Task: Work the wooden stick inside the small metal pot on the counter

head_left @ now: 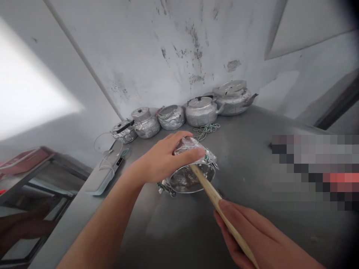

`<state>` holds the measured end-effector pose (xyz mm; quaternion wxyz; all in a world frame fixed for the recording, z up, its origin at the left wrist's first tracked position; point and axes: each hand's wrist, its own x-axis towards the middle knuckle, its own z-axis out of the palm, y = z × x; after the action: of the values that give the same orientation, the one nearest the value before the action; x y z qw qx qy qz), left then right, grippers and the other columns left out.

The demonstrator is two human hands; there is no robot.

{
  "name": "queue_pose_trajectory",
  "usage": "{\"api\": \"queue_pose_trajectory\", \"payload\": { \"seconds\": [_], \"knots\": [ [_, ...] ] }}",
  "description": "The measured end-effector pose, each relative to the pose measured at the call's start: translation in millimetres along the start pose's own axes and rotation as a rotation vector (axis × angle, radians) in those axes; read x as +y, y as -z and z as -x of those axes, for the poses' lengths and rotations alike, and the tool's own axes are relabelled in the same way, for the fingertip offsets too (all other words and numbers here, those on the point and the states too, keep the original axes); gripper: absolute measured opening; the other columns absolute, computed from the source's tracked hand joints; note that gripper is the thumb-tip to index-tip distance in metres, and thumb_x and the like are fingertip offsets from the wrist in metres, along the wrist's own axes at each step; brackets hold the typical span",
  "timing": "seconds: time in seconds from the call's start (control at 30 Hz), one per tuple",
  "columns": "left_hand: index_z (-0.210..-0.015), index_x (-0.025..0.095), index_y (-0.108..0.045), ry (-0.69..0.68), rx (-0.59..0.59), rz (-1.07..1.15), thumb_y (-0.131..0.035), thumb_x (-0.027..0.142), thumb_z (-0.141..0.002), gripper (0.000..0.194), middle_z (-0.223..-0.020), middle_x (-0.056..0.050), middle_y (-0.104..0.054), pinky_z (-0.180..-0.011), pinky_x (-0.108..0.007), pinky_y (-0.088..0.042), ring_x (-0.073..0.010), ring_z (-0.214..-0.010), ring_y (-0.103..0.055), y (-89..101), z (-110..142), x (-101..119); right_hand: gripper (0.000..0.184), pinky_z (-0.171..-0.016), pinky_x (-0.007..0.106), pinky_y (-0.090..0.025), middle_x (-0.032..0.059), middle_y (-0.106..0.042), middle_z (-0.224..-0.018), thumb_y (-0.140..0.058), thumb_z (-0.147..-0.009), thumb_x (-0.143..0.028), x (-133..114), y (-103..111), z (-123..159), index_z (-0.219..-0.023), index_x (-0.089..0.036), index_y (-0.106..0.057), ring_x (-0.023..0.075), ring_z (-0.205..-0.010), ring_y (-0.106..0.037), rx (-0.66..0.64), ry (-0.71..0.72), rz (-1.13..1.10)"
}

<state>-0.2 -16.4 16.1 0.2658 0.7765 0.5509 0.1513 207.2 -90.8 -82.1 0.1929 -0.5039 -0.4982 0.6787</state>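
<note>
A dented silver metal pot lies tilted on the grey table, its open mouth facing me. Green-and-white cord hangs at both sides of its rim. My left hand is wrapped over the pot's upper side, thumb near the rim. In my right hand is a pale wooden stick, its far end inside the pot's mouth. What that end touches is hidden.
Against the stained wall stand several silver kettles and pots. A loose coil of cord lies before them. On the table's left is a power bank with a cable; beyond that edge, a pink basket rests on a rack.
</note>
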Motion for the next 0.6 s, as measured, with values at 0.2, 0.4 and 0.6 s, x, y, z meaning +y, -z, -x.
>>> {"api": "queue_pose_trajectory", "payload": {
  "seconds": [0.2,0.4,0.6],
  "knots": [
    [-0.149,0.034,-0.047,0.005,-0.011,0.009,-0.048,0.076,-0.093,0.070,-0.148,-0.005,-0.050,-0.106,-0.048,-0.042,-0.0351,-0.131,-0.048,0.7,0.9,1.3,0.045,-0.050,0.025,-0.041,-0.0050,-0.039,-0.057,-0.030,-0.100,-0.058,4.3,-1.3,-1.8,-0.077,-0.026,-0.052,0.0142,-0.050,-0.045,0.013,0.020,0.011],
    [-0.148,0.033,-0.047,0.002,0.002,0.003,-0.047,0.075,-0.094,0.069,-0.147,-0.006,-0.052,-0.106,-0.048,-0.041,-0.0349,-0.129,-0.049,0.8,1.2,4.0,0.045,-0.050,0.025,-0.043,-0.0034,-0.044,-0.058,-0.030,-0.101,-0.056,4.2,1.7,-3.0,-0.078,-0.025,-0.054,0.0142,-0.050,-0.046,-0.020,0.024,0.054],
    [-0.148,0.035,-0.047,0.001,0.001,0.003,-0.047,0.076,-0.094,0.068,-0.148,-0.004,-0.051,-0.105,-0.046,-0.042,-0.0338,-0.129,-0.049,0.5,0.5,0.4,0.039,-0.049,0.024,-0.044,-0.0016,-0.051,-0.064,-0.045,-0.098,-0.053,5.7,8.1,-1.3,-0.076,-0.024,-0.059,0.0132,-0.052,-0.048,-0.039,0.086,0.097]
  ]
}}
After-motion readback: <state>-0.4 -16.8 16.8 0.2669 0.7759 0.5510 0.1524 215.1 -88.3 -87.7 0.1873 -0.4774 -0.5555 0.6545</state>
